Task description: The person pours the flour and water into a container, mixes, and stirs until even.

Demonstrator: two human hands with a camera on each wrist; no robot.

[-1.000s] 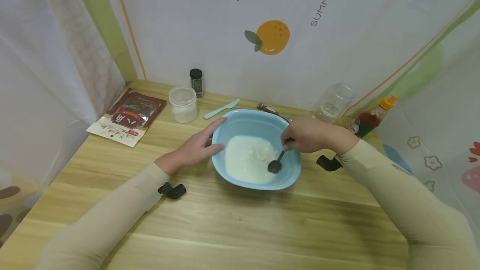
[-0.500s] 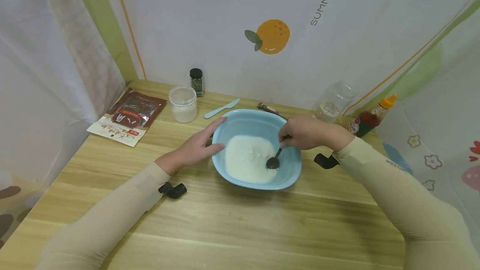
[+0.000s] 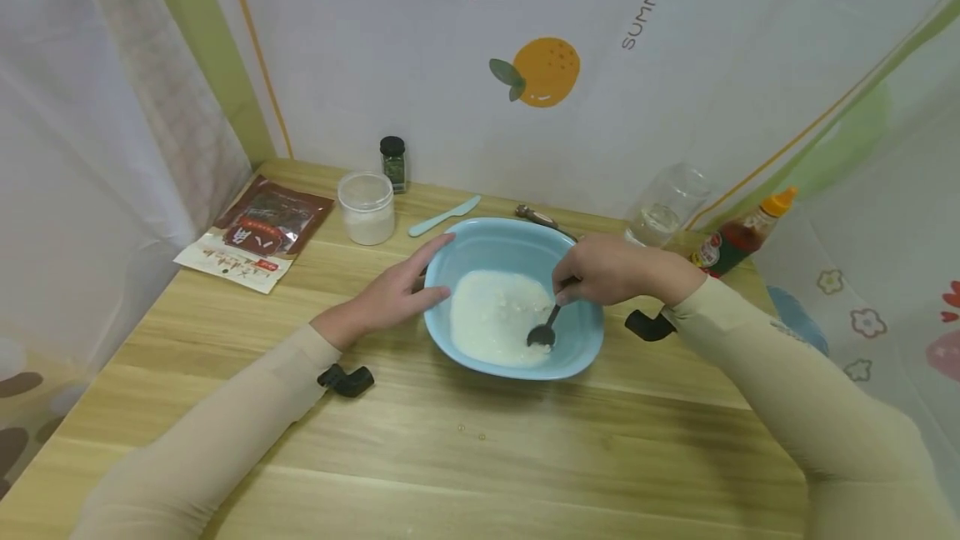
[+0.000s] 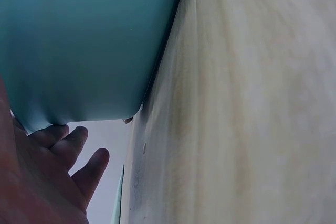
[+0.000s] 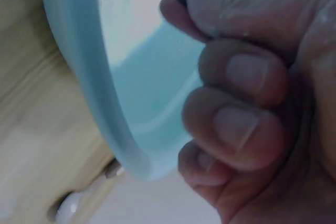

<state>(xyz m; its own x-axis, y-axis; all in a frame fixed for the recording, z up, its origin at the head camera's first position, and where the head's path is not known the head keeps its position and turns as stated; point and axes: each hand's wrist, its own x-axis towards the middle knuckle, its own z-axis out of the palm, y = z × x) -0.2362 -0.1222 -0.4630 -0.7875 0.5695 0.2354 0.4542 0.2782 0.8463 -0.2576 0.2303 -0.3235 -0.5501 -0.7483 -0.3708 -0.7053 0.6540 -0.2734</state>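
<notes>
A light blue basin (image 3: 501,367) on the wooden table holds a milky white mixture (image 3: 487,319) with pale lumps toward its right side. My left hand (image 3: 393,294) grips the basin's left edge, thumb at the rim and fingers along the outer wall; the left wrist view shows fingertips against that wall. Above the right side, my right hand (image 3: 607,271) pinches the handle of a dark spoon (image 3: 541,335) between thumb and forefinger. The other fingers are curled into the palm in the right wrist view. The spoon's bowl dips into the mixture, tilted.
Behind the basin lie a pale green plastic knife (image 3: 446,216) and a dark-handled utensil (image 3: 535,216), partly hidden. Back left are a brown packet (image 3: 262,232), a jar of white powder (image 3: 367,215) and a herb jar (image 3: 393,165). Back right stand a clear glass container (image 3: 663,211) and a yellow-capped sauce bottle (image 3: 742,236).
The spoon has moved a little left and toward the near side of the basin, with my right hand shifting left. My left hand and the basin stay in place.
</notes>
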